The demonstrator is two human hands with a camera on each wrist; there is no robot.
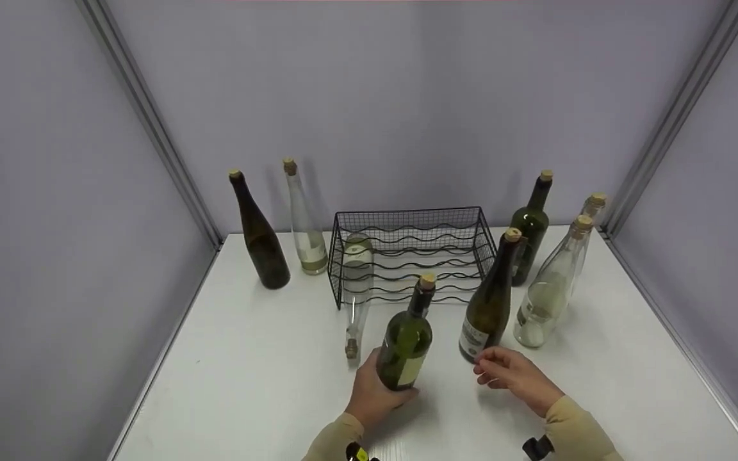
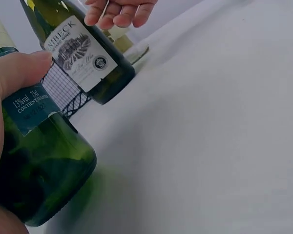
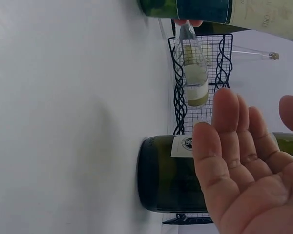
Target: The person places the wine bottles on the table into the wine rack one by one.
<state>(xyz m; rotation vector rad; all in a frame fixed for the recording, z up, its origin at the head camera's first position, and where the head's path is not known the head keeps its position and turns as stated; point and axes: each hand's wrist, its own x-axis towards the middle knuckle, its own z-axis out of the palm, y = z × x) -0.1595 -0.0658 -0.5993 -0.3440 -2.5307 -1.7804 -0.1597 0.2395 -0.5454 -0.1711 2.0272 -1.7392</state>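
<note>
My left hand (image 1: 375, 394) grips a corked green wine bottle (image 1: 405, 349) low on its body, the thumb lying along its label in the left wrist view. That bottle leans slightly; a shadow lies beneath its base (image 2: 58, 195). To its right stands a corked olive-brown wine bottle (image 1: 489, 310) with a white label (image 2: 80, 53). My right hand (image 1: 516, 378) is beside that bottle's lower front, holding nothing. In the right wrist view its fingers (image 3: 227, 141) are extended and slightly bent, palm showing. Whether they touch the bottle cannot be told.
A black wire bottle rack (image 1: 407, 256) stands at the back middle. One clear bottle (image 1: 357, 282) lies in its left end, neck forward. Left of it stand a brown bottle (image 1: 263, 246) and a clear bottle (image 1: 307, 237). At right are a dark green bottle (image 1: 530, 224) and clear bottles (image 1: 548, 298).
</note>
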